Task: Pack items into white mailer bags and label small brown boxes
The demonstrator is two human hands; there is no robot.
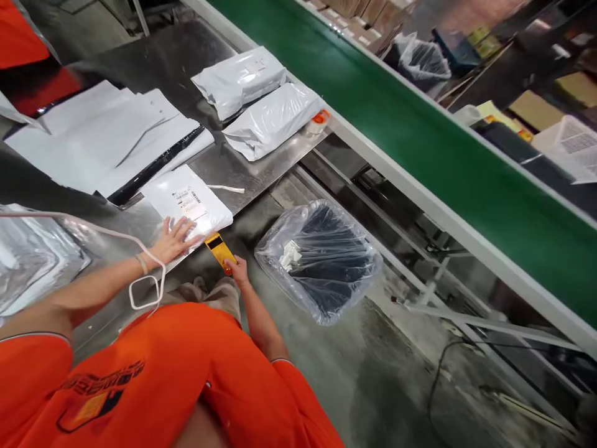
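Observation:
My left hand (171, 241) lies flat with fingers spread on a white labelled parcel bag (186, 202) at the near edge of the steel table (261, 174). My right hand (239, 271) is closed round a yellow handheld scanner (219, 249), held just below the table edge and pointing toward the parcel. Two filled white mailer bags (239, 79) (273, 119) lie farther along the table. A stack of flat empty white mailers (100, 140) sits to the left of the parcel.
A green conveyor belt (420, 143) runs diagonally on the right. A bin lined with clear plastic (319, 258) stands on the floor beside the table. A tape roll (318, 121) sits at the table's corner. Boxes and bags lie beyond the belt.

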